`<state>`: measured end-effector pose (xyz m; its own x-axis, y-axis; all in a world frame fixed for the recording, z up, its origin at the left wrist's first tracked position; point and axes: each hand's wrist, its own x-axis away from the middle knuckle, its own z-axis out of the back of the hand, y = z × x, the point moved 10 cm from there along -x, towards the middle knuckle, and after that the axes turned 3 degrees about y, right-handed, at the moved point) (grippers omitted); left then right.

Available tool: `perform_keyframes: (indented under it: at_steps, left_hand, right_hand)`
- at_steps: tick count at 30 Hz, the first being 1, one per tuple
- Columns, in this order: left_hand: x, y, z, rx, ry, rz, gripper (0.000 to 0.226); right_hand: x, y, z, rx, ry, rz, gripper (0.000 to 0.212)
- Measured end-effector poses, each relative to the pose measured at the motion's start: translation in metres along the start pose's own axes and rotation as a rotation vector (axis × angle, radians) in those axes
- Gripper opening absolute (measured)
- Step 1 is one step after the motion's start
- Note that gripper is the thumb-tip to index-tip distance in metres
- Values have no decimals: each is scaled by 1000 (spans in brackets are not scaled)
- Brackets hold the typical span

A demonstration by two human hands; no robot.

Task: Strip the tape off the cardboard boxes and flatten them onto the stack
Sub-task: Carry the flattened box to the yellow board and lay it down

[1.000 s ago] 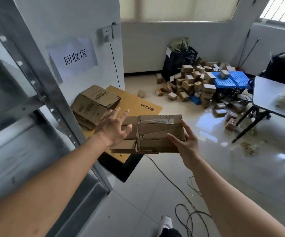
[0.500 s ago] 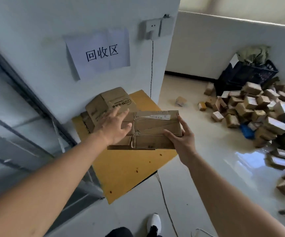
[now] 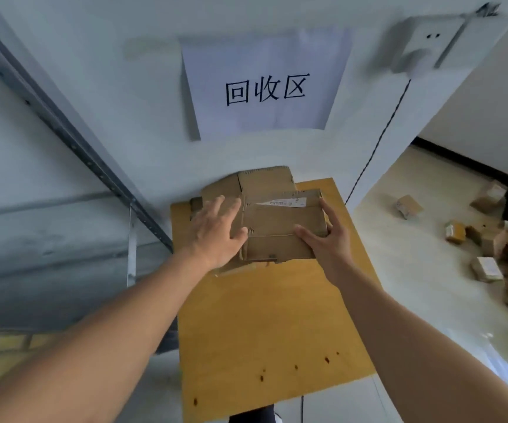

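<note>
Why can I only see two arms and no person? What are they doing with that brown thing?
The camera sits on the person's head and looks forward and down, so you see only their arms, as if through their eyes. There is no machine here, just two bare hands.

The left hand lies flat with straight fingers on a flattened cardboard box. The right hand holds the box's right edge, thumb on top. The box has a white barcode label on it.

Under it lie other flattened boxes, against the wall, on a big yellow-brown sheet on the floor. That is the stack. A paper sign hangs on the wall above. To the right, small boxes are scattered on the floor.
</note>
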<state>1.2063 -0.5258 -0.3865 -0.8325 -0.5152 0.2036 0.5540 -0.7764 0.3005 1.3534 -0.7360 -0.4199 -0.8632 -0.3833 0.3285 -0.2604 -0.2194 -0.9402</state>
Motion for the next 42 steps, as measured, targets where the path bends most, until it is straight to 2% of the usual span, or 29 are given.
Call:
perform_keyframes:
  at_steps: [11,14,17,19,20,23,25,32,38,42]
  left_hand:
    - [-77,-39,-54,44,-105,110,76]
    - [-82,-39,-75,81,-156,128,77]
    - [-82,-37,-98,76,-197,143,79]
    - [-83,-34,-112,17,-215,158,78]
    - [-84,-32,-116,-12,-221,169,76]
    - [-88,-30,-124,-67,-237,193,76]
    - [-90,-31,-127,-88,-244,197,77]
    - [-89,-30,-130,-142,-173,196,79]
    - [-92,-32,-123,-197,-147,172,84]
    - [-99,-36,-124,-159,-188,206,91]
  right_hand:
    - [-106,17,-41,208,-94,34,90]
    - [-122,22,-41,507,-87,121,88]
    - [-132,28,-39,985,-89,178,81]
    - [-132,29,-48,1276,-150,282,73]
    - [-130,31,-56,1317,-216,326,70]
    - [-126,44,-83,1261,-436,323,75]
    - [-126,49,-97,1268,-484,296,79]
    - [-127,70,-121,1504,-524,195,84]
    - [-134,61,-121,1549,-497,237,88]
    - [-132,59,-125,1571,-505,363,91]
